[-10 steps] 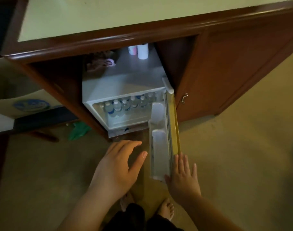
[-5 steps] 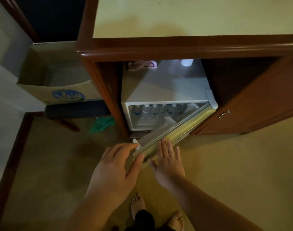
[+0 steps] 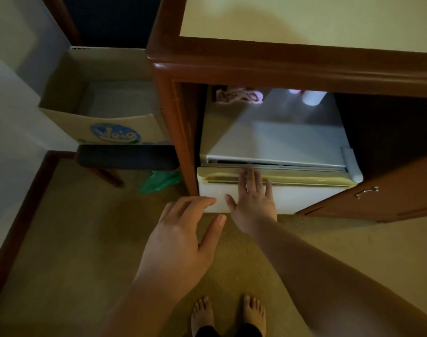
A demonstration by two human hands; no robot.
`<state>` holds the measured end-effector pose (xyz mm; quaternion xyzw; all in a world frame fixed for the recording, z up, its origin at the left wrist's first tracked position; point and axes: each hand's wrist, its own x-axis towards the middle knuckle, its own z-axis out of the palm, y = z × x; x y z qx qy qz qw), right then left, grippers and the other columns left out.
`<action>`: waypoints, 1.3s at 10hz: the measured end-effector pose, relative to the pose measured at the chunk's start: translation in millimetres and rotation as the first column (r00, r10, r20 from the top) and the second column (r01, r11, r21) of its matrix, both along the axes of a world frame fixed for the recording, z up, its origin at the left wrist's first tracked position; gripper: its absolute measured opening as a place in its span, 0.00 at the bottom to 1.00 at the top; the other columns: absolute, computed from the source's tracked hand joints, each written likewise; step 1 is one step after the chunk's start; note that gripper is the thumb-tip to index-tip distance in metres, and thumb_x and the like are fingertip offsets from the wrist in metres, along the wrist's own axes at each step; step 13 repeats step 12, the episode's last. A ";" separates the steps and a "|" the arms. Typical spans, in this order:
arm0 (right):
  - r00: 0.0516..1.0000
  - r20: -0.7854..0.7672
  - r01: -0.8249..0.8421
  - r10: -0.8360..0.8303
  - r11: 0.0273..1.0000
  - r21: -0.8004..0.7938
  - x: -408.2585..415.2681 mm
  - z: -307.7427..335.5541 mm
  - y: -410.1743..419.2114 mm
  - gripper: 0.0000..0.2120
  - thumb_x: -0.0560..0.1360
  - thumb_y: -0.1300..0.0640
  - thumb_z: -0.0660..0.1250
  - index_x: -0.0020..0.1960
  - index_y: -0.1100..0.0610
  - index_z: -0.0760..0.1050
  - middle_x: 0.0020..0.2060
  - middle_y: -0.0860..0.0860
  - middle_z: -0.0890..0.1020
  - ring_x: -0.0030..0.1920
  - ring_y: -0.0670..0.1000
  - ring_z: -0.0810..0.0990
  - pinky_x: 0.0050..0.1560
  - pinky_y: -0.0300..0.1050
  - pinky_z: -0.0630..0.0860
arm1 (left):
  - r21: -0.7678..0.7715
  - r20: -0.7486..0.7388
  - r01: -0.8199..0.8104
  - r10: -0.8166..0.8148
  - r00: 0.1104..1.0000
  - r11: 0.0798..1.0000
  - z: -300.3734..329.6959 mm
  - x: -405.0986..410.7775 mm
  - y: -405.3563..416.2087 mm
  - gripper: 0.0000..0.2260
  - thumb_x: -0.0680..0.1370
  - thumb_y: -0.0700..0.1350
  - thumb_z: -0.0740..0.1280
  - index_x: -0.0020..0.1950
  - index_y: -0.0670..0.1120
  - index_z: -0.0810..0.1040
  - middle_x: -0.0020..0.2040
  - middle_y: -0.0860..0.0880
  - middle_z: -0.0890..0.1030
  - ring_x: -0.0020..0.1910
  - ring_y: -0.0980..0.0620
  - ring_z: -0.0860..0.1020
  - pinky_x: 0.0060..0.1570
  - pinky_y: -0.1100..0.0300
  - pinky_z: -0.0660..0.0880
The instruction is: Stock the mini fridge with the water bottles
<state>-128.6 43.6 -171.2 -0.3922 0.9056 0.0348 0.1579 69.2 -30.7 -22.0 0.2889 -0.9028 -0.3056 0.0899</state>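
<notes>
The white mini fridge (image 3: 275, 139) stands inside a wooden cabinet (image 3: 280, 69). Its door (image 3: 304, 195) is swung almost flat against the front, with a thin dark gap along the top. My right hand (image 3: 252, 200) presses flat on the door with straight fingers. Just in front of the door's lower left corner my left hand (image 3: 183, 239) hovers, fingers relaxed and holding nothing. The water bottles inside are hidden behind the door.
An open cardboard box (image 3: 103, 122) with a blue logo sits on a dark stool (image 3: 125, 156) at the left. A green bag (image 3: 161, 182) lies on the carpet. The cabinet door (image 3: 389, 193) hangs open at right. A pink cloth (image 3: 239, 96) and white cup (image 3: 313, 97) rest on the fridge.
My right hand has pushed the fridge door from wide open to nearly closed. The bottles on the shelf have gone out of sight. My left hand followed forward without touching anything.
</notes>
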 end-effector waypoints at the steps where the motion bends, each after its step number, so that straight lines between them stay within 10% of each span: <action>1: 1.000 -0.007 -0.015 0.015 1.000 0.005 -4.5 -3.0 -5.6 0.40 0.81 0.34 0.40 0.79 0.57 0.28 0.78 0.58 0.31 0.79 0.58 0.31 0.78 0.60 0.37 | 0.000 -0.004 -0.014 0.014 1.000 1.000 -3.7 -1.5 -2.9 0.20 0.80 0.60 0.63 0.69 0.53 0.77 0.62 0.59 0.77 0.61 0.61 0.72 0.53 0.74 0.67; 8: 0.990 0.106 -0.105 0.094 0.990 0.098 -32.7 7.0 -4.5 0.54 0.75 0.29 0.57 0.77 0.54 0.23 0.75 0.55 0.24 0.78 0.57 0.30 0.79 0.56 0.40 | -0.026 0.001 -0.082 0.082 0.997 0.996 6.4 -19.8 24.3 0.21 0.80 0.62 0.61 0.68 0.54 0.77 0.64 0.58 0.77 0.62 0.61 0.73 0.52 0.74 0.67; 13: 0.980 0.200 0.028 -0.010 0.996 -0.089 -15.1 47.7 72.2 0.42 0.79 0.31 0.50 0.79 0.47 0.28 0.78 0.51 0.31 0.79 0.56 0.33 0.78 0.60 0.41 | 0.011 0.041 -0.105 0.104 0.994 0.994 28.2 -17.7 39.8 0.21 0.80 0.63 0.61 0.70 0.58 0.74 0.63 0.64 0.72 0.56 0.61 0.74 0.48 0.76 0.66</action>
